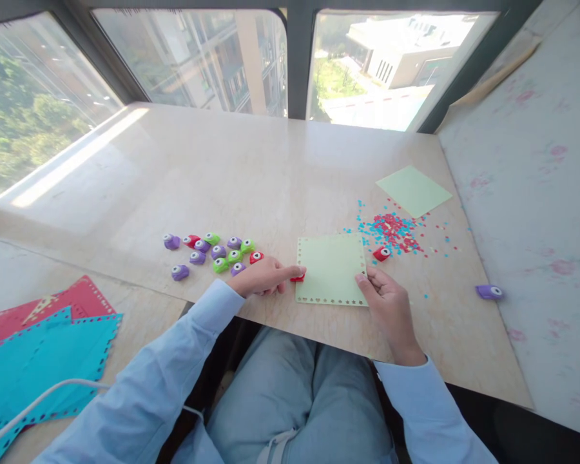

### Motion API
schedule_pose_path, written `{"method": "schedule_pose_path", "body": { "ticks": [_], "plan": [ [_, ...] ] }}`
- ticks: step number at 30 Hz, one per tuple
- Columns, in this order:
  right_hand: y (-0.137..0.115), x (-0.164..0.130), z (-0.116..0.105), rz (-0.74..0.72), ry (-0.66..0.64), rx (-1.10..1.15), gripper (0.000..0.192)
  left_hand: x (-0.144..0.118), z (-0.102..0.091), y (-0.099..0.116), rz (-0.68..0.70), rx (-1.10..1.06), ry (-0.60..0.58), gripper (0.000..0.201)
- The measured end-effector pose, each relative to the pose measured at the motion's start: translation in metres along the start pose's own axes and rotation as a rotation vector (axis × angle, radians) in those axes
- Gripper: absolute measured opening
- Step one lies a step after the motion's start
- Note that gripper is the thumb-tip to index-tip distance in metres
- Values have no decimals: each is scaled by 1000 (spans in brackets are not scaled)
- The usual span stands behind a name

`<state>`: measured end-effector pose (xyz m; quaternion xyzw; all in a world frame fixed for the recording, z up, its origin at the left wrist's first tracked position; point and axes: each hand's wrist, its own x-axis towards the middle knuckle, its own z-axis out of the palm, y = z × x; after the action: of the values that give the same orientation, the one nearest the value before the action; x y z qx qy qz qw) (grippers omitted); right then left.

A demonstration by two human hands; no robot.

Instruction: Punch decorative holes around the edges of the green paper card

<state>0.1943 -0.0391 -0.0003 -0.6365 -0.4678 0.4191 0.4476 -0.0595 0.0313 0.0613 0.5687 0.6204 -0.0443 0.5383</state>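
Head camera, looking down at a pale marble table (251,167) set against large windows, with the person's light-blue sleeves and jeans in the foreground.

A pale green square of paper (331,267) lies flat near the table's front edge, directly ahead of the person. Small cut-out shapes run along its near edge, and what looks like a similar row, too small to tell for sure, runs along the other sides.

The left hand (263,276) rests on the table just left of the sheet, index finger stretched out and pressing on a small red paper punch (298,278) that sits at the sheet's left edge. The other fingers are loosely curled.

The right hand (389,303) pinches the sheet's near right corner between thumb and fingers, pressing it to the table.

Left of the left hand sits a cluster of small punches (212,252) in purple, green and red. Just beyond the sheet's far right corner lies another red punch (381,253), beside a scatter of blue and red paper confetti (394,231). A second green sheet (414,191) lies further back on the right. A lone purple punch (489,292) rests at the table's right edge.

At lower left, a stack of teal and red sheets (43,348) with punched borders lies on a lower surface, a white cable (38,403) crossing it.
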Motion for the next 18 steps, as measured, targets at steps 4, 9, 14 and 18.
{"method": "schedule_pose_path", "body": {
  "ticks": [4, 9, 14, 18],
  "plan": [
    [-2, 1, 1, -6, 10, -9, 39, 2, 0, 1, -14, 6, -6, 60],
    [-2, 2, 1, -38, 1, -43, 37, 10, -3, 0, -28, 57, -64, 60],
    [0, 3, 2, -64, 4, -30, 37, 13, -6, 14, -103, 105, -87, 54],
    [-2, 2, 2, -105, 8, -98, 34, 16, -9, 35, -134, 259, -76, 44]
  ]
}}
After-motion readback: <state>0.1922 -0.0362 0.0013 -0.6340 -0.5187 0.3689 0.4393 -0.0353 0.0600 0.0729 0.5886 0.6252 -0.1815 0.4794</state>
